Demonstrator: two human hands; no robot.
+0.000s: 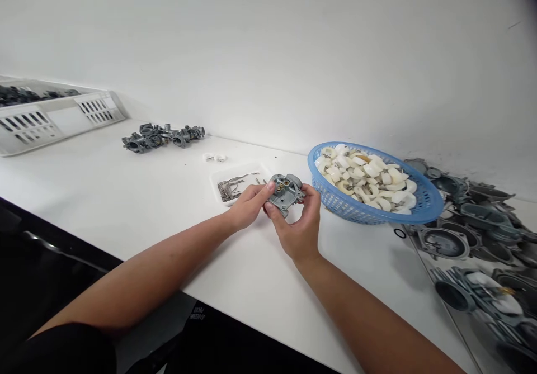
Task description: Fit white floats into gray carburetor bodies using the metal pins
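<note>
While both hands are wrapped around one metal part, the step looks like handling or fitting at its brass bits. Left hand (250, 205): thumb on top face, fingers curled in, firm on near-left edge. Right hand (301, 228): thumb at lower edge, fingers round the right side, no gap to spare. Metal part (280, 198) is held above the table (243, 284), between tray and basket, brass facing up. Next move probably calls for one hand holding steady, the other free to pick a small piece.

Counts: one blue basket (434, 206), heaped with white plastic pieces (373, 170), too many to count. One white tray (220, 176), thin pins (226, 190) overlapping, no count. One black ring (395, 231). One white crate (62, 121), dark parts inside. Back-left metal cluster (146, 136): several, overlapping. Right-hand metal pile (486, 223): many, can't count.
</note>
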